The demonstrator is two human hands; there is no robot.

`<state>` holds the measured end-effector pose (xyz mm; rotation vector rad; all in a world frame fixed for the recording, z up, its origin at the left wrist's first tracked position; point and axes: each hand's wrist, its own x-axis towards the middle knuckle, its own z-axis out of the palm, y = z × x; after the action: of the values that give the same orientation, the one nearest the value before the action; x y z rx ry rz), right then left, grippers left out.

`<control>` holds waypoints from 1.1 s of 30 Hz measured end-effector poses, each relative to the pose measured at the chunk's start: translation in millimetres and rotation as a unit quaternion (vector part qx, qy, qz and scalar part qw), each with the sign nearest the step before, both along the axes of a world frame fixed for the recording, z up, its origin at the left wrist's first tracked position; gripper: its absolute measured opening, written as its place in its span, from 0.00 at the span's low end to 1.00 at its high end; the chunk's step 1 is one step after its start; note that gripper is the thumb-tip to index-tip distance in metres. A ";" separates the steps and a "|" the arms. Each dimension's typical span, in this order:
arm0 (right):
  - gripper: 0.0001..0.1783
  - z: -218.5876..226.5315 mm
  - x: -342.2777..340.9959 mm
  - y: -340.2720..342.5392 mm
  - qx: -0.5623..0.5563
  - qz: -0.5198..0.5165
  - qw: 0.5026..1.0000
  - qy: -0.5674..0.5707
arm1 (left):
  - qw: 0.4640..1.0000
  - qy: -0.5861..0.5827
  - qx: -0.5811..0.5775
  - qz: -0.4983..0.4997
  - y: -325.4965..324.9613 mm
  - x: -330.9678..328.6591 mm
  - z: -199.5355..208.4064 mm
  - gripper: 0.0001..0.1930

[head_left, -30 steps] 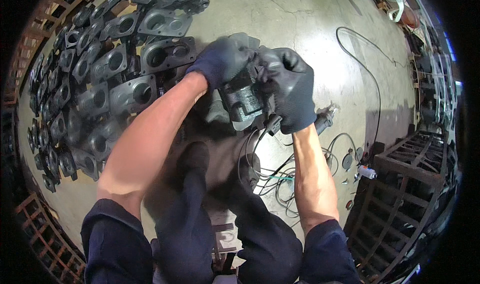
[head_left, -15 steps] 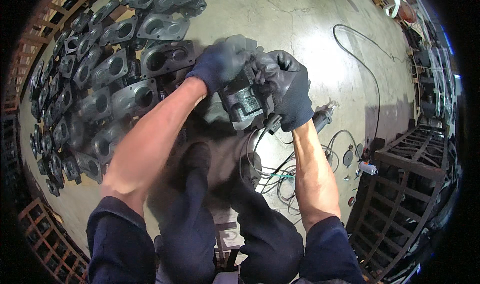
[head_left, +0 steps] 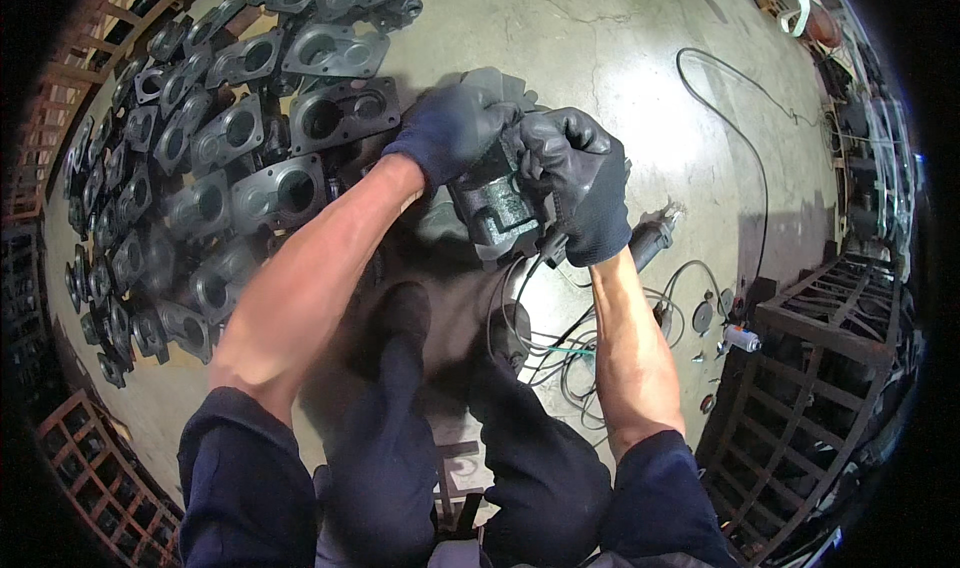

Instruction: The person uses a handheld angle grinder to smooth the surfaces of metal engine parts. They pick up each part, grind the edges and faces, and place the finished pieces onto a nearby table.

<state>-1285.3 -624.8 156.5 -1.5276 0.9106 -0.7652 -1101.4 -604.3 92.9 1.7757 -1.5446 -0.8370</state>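
Note:
A dark grey metal casting [head_left: 500,213] with a glossy, squared hollow lies in front of me, above my feet. My left hand [head_left: 452,128], in a dark knitted glove, is closed over its upper part; the fingertips are partly blurred. Against the casting's right side, my gloved right hand [head_left: 575,173] has its fingers curled in. What it grips is mostly hidden. A black cable end [head_left: 549,246] shows just below that palm, and its cord runs down to the floor. The two hands nearly meet at the fingers.
Rows of similar flanged castings [head_left: 280,193] cover the floor at left. A dark hand tool [head_left: 655,236] lies right of my right wrist, near coiled cables [head_left: 575,368]. A spray can [head_left: 741,338] and a metal rack [head_left: 800,368] stand at right. A long black cable [head_left: 745,148] curves behind.
The whole scene has shifted slightly to the right in the picture. Both hands stay at the casting, and their hold looks nearly the same.

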 end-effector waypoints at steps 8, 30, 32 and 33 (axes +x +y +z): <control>0.12 -10.8 13.0 8.0 -0.002 -0.105 0.994 0.026 | 0.999 -0.035 -0.033 0.022 -1.4 -1.8 -1.7 0.17; 0.13 14.7 7.6 -7.5 -0.101 0.000 0.994 0.047 | 0.999 0.009 0.025 0.021 0.4 -5.8 22.3 0.17; 0.11 34.2 3.5 -6.8 -0.028 -0.008 0.998 0.060 | 1.000 -0.012 -0.012 0.020 1.6 -5.3 17.1 0.16; 0.10 53.2 3.8 -4.0 0.076 -0.023 0.995 0.056 | 0.999 -0.024 -0.029 0.022 2.5 -4.5 13.0 0.16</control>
<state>-1281.5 -628.8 209.7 -1.4306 1.0671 -0.6325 -1105.9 -601.8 105.9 1.7941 -1.5385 -0.7265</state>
